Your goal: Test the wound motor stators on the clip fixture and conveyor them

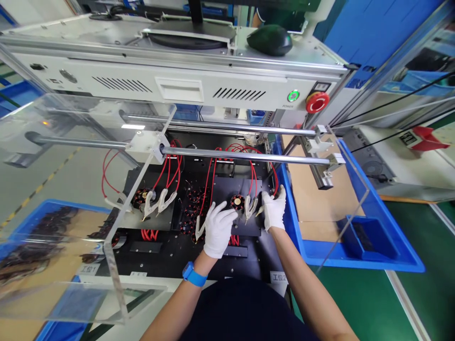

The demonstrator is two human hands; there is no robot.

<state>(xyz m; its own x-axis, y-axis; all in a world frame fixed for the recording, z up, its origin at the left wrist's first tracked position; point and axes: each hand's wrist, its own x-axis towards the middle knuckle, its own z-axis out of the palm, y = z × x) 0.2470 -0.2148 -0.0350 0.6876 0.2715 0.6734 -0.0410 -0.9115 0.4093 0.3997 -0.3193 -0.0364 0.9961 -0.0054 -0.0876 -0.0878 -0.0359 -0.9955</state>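
Both gloved hands work on the black fixture plate. The left hand lies spread and released, its fingertips at the near-left edge of the small wound coil. The right hand sits just right of the coil, fingers curled toward the white clips — whether it pinches one I cannot tell. The coil lies between the hands, slightly farther. Room is tight: red wires hang from the steel rail overhead, a blue bin borders the right, and a clear acrylic guard walls the left. A second coil with clips sits far left.
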